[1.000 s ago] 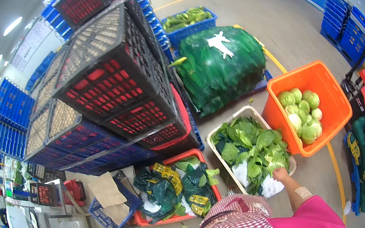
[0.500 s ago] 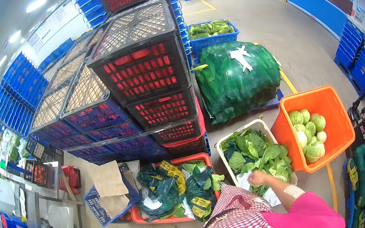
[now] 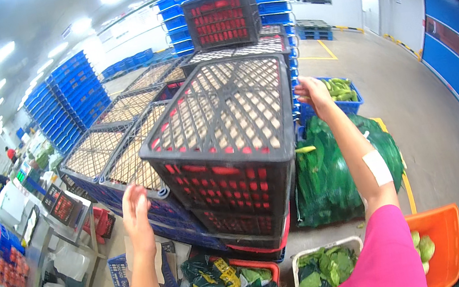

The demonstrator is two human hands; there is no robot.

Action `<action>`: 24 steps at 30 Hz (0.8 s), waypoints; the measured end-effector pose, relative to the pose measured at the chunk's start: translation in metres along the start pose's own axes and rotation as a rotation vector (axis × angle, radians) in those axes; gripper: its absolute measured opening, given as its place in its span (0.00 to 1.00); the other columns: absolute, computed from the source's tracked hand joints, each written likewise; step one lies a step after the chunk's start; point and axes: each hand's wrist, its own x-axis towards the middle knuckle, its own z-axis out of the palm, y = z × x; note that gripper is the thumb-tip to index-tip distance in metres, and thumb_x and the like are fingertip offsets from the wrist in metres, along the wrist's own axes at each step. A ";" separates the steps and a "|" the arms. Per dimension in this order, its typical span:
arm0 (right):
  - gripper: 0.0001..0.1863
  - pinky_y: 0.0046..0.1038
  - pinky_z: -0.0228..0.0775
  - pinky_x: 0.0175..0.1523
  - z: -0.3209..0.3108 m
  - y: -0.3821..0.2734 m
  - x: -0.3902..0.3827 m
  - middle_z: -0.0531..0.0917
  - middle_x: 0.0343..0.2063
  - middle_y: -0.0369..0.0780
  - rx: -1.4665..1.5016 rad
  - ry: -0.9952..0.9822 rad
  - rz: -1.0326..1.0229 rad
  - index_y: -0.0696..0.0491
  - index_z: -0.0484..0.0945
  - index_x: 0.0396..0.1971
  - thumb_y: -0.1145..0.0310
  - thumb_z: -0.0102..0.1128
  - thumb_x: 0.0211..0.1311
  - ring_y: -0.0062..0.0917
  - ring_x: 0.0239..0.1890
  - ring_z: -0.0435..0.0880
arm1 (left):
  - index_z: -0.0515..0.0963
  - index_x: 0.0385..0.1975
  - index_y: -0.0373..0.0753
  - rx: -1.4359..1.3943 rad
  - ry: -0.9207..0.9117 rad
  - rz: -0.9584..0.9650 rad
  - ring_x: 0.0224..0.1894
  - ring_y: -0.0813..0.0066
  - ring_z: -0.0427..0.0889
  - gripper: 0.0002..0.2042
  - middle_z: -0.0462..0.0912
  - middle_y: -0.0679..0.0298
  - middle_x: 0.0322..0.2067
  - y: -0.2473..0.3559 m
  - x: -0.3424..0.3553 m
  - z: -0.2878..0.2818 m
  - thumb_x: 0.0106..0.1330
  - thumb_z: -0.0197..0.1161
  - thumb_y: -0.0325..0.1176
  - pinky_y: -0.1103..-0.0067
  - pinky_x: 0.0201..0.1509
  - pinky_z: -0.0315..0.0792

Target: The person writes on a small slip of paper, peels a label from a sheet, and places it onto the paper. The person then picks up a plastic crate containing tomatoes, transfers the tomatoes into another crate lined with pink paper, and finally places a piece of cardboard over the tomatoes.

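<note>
Both my arms reach forward on either side of a stack of black plastic crates. The top crate in front [image 3: 215, 112] has a lattice face on top, with beige sheet showing beneath it and red things behind its slotted side. My left hand [image 3: 136, 205] is raised left of its near corner, fingers extended, holding nothing. Further off, my right hand [image 3: 314, 94] is up beyond the crate's far right corner, its fingers apart and nothing in them. Neither hand visibly grips the crate; whether the right fingertips touch anything is unclear.
Behind stands another black crate [image 3: 222, 19]. Below me are an orange-red crate of bagged greens [image 3: 278, 273], a white crate of leafy greens [image 3: 360, 239] and an orange bin [image 3: 450, 240] with cabbages. A green net bundle [image 3: 331, 178] lies right; a steel table [image 3: 53, 279] stands left.
My view has tilted up toward the crate stack. Both hands have lifted and stretched forward; the right has left the white crate of greens, and the left has come up from low beside me.
</note>
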 end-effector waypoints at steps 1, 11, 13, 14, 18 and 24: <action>0.19 0.20 0.67 0.26 0.009 -0.002 0.029 0.76 0.23 0.34 0.051 0.057 0.003 0.55 0.72 0.36 0.55 0.56 0.54 0.20 0.22 0.75 | 0.60 0.56 0.37 -0.006 0.022 0.019 0.51 0.74 0.69 0.24 0.68 0.63 0.50 0.003 0.020 0.019 0.63 0.49 0.42 0.77 0.54 0.60; 0.12 0.22 0.59 0.13 0.038 -0.018 0.082 0.73 0.11 0.35 -0.420 -0.070 0.063 0.54 0.74 0.17 0.60 0.57 0.47 0.21 0.09 0.71 | 0.73 0.30 0.38 -0.479 0.111 -0.435 0.29 0.71 0.75 0.13 0.77 0.62 0.26 0.021 0.081 0.083 0.50 0.54 0.41 0.77 0.36 0.68; 0.11 0.23 0.58 0.12 0.045 -0.021 0.082 0.73 0.10 0.34 -0.295 -0.032 0.084 0.56 0.74 0.17 0.64 0.59 0.46 0.21 0.08 0.70 | 0.72 0.28 0.37 -0.529 0.168 -0.412 0.26 0.70 0.75 0.13 0.76 0.60 0.24 0.033 0.081 0.093 0.47 0.54 0.39 0.77 0.33 0.69; 0.10 0.23 0.59 0.12 0.048 -0.016 0.085 0.73 0.10 0.35 -0.272 -0.035 0.108 0.57 0.74 0.18 0.65 0.59 0.46 0.22 0.08 0.70 | 0.72 0.26 0.38 -0.540 0.239 -0.410 0.25 0.71 0.74 0.11 0.75 0.61 0.23 0.029 0.081 0.093 0.46 0.54 0.39 0.77 0.32 0.68; 0.10 0.24 0.61 0.15 0.047 -0.019 0.093 0.74 0.12 0.36 -0.255 -0.025 0.132 0.59 0.73 0.19 0.67 0.59 0.45 0.21 0.10 0.71 | 0.70 0.20 0.40 -0.554 0.351 -0.352 0.21 0.73 0.72 0.07 0.72 0.64 0.19 0.019 0.086 0.094 0.45 0.54 0.36 0.79 0.27 0.68; 0.08 0.22 0.64 0.17 0.043 -0.012 0.108 0.76 0.14 0.35 -0.180 -0.017 0.198 0.56 0.74 0.20 0.68 0.61 0.44 0.20 0.12 0.72 | 0.70 0.18 0.39 -0.568 0.341 -0.322 0.20 0.74 0.71 0.07 0.71 0.64 0.19 0.014 0.090 0.094 0.45 0.54 0.35 0.79 0.25 0.66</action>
